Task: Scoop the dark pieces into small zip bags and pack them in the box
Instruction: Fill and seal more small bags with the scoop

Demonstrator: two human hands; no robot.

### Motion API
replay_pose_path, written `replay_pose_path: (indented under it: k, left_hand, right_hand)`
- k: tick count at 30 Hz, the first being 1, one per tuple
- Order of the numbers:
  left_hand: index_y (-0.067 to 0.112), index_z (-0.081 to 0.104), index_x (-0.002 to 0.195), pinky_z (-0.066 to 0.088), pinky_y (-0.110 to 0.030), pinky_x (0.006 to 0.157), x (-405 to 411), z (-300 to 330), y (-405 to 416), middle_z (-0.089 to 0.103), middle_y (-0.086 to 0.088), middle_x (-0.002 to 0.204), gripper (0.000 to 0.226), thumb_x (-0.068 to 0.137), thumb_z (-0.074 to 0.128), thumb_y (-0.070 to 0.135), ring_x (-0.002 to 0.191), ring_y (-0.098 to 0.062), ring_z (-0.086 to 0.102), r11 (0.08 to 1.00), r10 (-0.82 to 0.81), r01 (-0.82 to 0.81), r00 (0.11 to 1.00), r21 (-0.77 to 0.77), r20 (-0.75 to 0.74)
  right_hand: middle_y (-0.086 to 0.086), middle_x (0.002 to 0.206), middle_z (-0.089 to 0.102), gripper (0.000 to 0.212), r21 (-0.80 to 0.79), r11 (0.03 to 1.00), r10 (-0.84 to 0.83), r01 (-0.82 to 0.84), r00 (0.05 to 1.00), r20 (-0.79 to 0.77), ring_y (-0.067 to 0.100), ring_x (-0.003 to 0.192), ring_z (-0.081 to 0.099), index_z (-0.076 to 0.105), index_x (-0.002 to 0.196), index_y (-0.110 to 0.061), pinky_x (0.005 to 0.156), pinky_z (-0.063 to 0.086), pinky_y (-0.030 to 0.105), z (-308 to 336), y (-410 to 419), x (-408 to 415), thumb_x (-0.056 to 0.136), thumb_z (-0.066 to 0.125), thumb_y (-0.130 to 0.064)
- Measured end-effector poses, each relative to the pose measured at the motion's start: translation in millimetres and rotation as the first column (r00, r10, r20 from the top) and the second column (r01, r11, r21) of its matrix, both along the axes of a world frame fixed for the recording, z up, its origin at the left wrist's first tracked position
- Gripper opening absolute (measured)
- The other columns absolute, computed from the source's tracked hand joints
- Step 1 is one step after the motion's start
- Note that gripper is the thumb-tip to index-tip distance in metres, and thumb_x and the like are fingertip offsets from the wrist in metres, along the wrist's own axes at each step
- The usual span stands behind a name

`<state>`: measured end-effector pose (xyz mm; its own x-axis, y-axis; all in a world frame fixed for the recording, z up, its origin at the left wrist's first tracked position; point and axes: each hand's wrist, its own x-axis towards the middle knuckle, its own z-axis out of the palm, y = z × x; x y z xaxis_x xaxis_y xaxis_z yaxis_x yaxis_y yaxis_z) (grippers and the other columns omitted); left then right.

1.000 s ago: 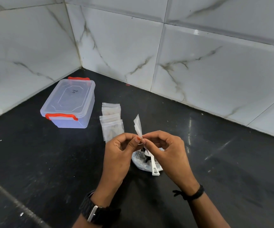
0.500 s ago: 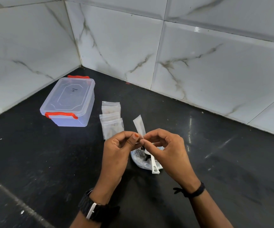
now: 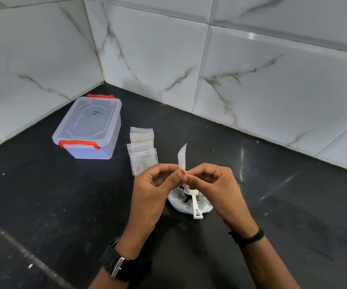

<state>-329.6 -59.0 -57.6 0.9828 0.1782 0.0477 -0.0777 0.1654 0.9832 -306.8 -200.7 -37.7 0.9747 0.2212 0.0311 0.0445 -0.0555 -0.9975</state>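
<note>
My left hand [image 3: 153, 188] and my right hand [image 3: 214, 186] pinch one small clear zip bag [image 3: 182, 156] between thumb and fingertips; it stands upright above them, seen nearly edge-on. Under the hands lies a larger plastic bag [image 3: 189, 203] with dark pieces inside, and a white scoop [image 3: 196, 207] rests in it, handle toward me. Several small zip bags [image 3: 142, 149] lie flat in a pile to the left of my hands. The clear box [image 3: 89, 127] with red clips stands at the back left, lid on.
The black counter [image 3: 64, 205] runs into a corner of white marbled wall tiles [image 3: 147, 59] behind the box. I wear a dark watch [image 3: 118, 265] on the left wrist and a black band [image 3: 249, 236] on the right.
The small bag between my fingertips has turned slightly and stands a little straighter. Both hands stay in about the same place.
</note>
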Motion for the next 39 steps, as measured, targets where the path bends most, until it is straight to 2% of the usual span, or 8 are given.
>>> replay_pose_path:
  k: [10,16,20,24,28,31,36,39]
  left_hand:
    - [0.013,0.071,0.087,0.060,-0.031,0.076,2,-1,0,0.075,0.001,0.083,0.017,0.076,0.065,0.026,0.081,-0.017,0.073,0.997,0.025,-0.024,1.000,0.074,-0.005]
    - [0.019,0.069,0.082,0.057,-0.020,0.066,5,-3,5,0.072,0.010,0.081,0.002,0.084,0.069,0.020,0.075,-0.011,0.071,0.958,0.131,-0.134,0.991,0.254,0.029]
    - [0.025,0.065,0.079,0.050,-0.010,0.070,3,-1,6,0.068,0.009,0.080,0.009,0.085,0.068,0.019,0.082,-0.004,0.065,0.895,0.097,-0.148,0.985,0.420,0.139]
    - [0.035,0.057,0.088,0.047,-0.010,0.083,1,1,5,0.057,0.014,0.105,0.015,0.082,0.069,0.038,0.101,-0.002,0.058,0.843,0.002,-0.153,0.960,0.516,0.281]
    - [0.032,0.035,0.134,0.021,-0.026,0.117,5,-10,12,0.028,0.013,0.148,0.065,0.076,0.064,0.042,0.143,-0.007,0.021,0.629,-0.241,-0.102,0.917,0.771,0.318]
    - [0.030,0.015,0.145,0.005,-0.047,0.118,13,-18,19,0.020,0.011,0.152,0.096,0.072,0.073,0.049,0.147,-0.014,0.011,0.404,-0.295,-0.150,0.912,0.903,0.283]
    - [0.022,0.034,0.135,0.018,-0.062,0.113,20,-23,14,0.054,0.000,0.131,0.075,0.077,0.047,0.068,0.128,-0.023,0.048,0.245,-0.213,-0.276,0.920,0.930,0.329]
    - [0.023,0.043,0.124,0.027,-0.062,0.109,20,-28,12,0.065,-0.003,0.115,0.062,0.077,0.046,0.064,0.109,-0.023,0.062,0.304,-0.214,-0.315,0.897,0.899,0.387]
  right_hand:
    - [0.007,0.075,0.073,0.011,-0.043,0.998,-0.047,0.048,0.999,0.025,0.014,0.068,0.069,0.070,0.079,-0.002,0.064,0.053,0.021,-2,2,-2,0.079,0.073,-0.013]
    - [0.002,0.068,0.070,0.011,-0.111,0.936,-0.304,0.335,0.925,0.226,0.010,0.062,0.067,0.064,0.073,-0.008,0.061,0.052,0.019,-3,-2,2,0.081,0.070,-0.006]
    - [-0.004,0.083,0.069,0.015,-0.197,0.928,-0.220,0.315,0.894,0.391,0.010,0.074,0.068,0.061,0.078,-0.011,0.068,0.055,0.020,-6,0,0,0.082,0.067,0.001]
    - [-0.003,0.100,0.067,0.023,-0.250,0.921,-0.115,0.300,0.820,0.561,0.009,0.092,0.065,0.068,0.082,-0.012,0.073,0.054,0.020,-12,1,-2,0.083,0.060,0.009]
    - [-0.005,0.099,0.068,0.029,-0.241,0.951,-0.057,0.193,0.877,0.477,0.008,0.085,0.066,0.070,0.099,-0.015,0.072,0.053,0.018,-11,1,-2,0.085,0.060,0.007]
    - [-0.006,0.099,0.068,0.029,-0.248,0.964,0.001,0.094,0.934,0.356,0.008,0.083,0.066,0.068,0.100,-0.018,0.072,0.052,0.016,-6,1,-3,0.085,0.061,0.006]
    - [-0.008,0.093,0.067,0.021,-0.292,0.956,0.040,0.031,0.971,0.234,0.008,0.080,0.063,0.067,0.093,-0.019,0.069,0.051,0.016,-2,5,-6,0.078,0.075,-0.008]
    - [-0.008,0.092,0.064,0.018,-0.432,0.893,0.027,0.122,0.946,0.324,0.006,0.082,0.061,0.065,0.088,-0.022,0.071,0.050,0.016,-5,6,-8,0.076,0.078,-0.020]
